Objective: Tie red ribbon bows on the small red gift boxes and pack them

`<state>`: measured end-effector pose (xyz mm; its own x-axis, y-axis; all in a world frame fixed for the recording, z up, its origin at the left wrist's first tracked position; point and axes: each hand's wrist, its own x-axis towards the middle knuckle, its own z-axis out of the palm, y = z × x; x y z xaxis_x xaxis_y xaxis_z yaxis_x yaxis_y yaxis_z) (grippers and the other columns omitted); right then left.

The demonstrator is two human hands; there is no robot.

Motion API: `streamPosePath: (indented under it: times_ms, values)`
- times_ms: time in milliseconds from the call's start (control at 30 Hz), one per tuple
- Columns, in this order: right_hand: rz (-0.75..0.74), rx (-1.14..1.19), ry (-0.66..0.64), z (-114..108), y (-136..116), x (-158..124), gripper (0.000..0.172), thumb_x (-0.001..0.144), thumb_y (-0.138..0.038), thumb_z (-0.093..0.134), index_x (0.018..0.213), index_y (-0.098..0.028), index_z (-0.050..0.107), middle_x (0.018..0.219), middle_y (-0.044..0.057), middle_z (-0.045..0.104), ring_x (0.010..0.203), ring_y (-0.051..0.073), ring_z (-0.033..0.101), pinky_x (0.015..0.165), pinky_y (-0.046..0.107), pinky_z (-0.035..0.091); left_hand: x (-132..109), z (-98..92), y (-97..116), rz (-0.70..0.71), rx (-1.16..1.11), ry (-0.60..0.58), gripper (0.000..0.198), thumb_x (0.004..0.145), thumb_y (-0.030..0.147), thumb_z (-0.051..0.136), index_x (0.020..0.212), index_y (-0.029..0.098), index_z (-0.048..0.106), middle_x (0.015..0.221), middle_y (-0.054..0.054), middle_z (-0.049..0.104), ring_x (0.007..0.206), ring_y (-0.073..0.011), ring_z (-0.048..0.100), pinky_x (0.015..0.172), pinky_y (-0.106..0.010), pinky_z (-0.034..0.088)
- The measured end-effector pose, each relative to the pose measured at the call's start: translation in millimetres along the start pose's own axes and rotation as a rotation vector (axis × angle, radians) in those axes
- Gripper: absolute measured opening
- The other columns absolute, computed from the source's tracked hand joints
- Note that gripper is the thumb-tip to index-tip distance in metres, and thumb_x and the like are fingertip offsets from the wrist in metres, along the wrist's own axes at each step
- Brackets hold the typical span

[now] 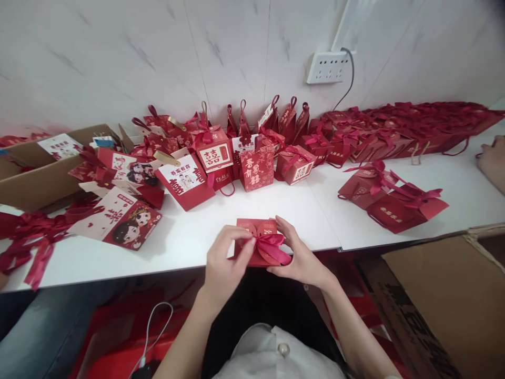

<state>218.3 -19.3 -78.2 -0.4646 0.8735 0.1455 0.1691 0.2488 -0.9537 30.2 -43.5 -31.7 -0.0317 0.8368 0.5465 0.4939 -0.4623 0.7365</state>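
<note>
A small red gift box (245,225) with gold print rests at the white table's front edge, right in front of me. A shiny crimson ribbon bow (272,248) lies on its top. My left hand (229,258) pinches the ribbon at the middle of the bow between thumb and fingertips. Around the box's right side, my right hand (302,258) is wrapped, thumb at the near edge and fingers at the far corner, beside the bow's loops. The box's underside is hidden.
Finished-looking red boxes (256,168) stand along the wall. Loose ribbons (43,237) and an open carton (31,184) are at left. Two bowed boxes (394,202) and a long filled red bag (426,142) are at right, near another person's hand (493,160). A cardboard box (450,284) stands below.
</note>
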Motion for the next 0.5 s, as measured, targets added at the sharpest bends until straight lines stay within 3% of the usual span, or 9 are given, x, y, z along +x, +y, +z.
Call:
streamPosePath:
  times_ms: [133,200,267,367,500]
  values:
    - [-0.01,-0.001,0.093,3,2,-3,0.102,0.063,-0.021,0.077,0.143,-0.032,0.014,0.148,0.011,0.027,0.136,0.027,0.029,0.106,0.046,0.036,-9,8.7,-3,0.522,0.133,-0.097,0.023,0.078,0.004,0.059,0.097,0.017,0.057,0.087,-0.005,0.067,0.077,-0.0139,0.06,0.065,-0.027,0.05]
    - [-0.032,-0.016,0.141,3,2,-5,0.099,0.064,-0.02,0.076,0.142,-0.033,0.017,0.148,0.01,0.027,0.136,0.027,0.031,0.105,0.045,0.038,-12,10.3,-6,0.653,0.189,-0.117,0.021,0.079,0.004,0.059,0.097,0.015,0.058,0.088,-0.007,0.068,0.076,-0.0156,0.06,0.062,-0.028,0.049]
    - [-0.054,-0.031,0.177,2,2,-8,0.096,0.064,-0.02,0.076,0.141,-0.033,0.02,0.149,0.009,0.027,0.135,0.027,0.032,0.103,0.045,0.04,-14,10.3,-7,0.693,0.192,-0.099,0.02,0.078,0.005,0.06,0.095,0.015,0.059,0.09,-0.008,0.068,0.077,-0.0164,0.061,0.062,-0.029,0.05]
    - [-0.07,-0.056,0.194,-2,0,-11,0.096,0.064,-0.022,0.077,0.142,-0.031,0.021,0.148,0.011,0.029,0.134,0.029,0.033,0.101,0.044,0.043,-12,10.1,-5,0.543,0.099,0.013,0.022,0.075,0.002,0.063,0.091,0.018,0.059,0.087,-0.005,0.067,0.076,-0.0143,0.061,0.064,-0.027,0.051]
    - [-0.088,-0.083,0.195,-7,-5,-14,0.094,0.065,-0.023,0.077,0.142,-0.03,0.022,0.147,0.012,0.032,0.133,0.029,0.037,0.101,0.044,0.043,-2,12.1,-5,-0.011,-0.085,0.184,0.009,0.079,0.013,0.062,0.079,0.019,0.056,0.08,0.0,0.06,0.077,-0.0123,0.06,0.069,-0.025,0.051]
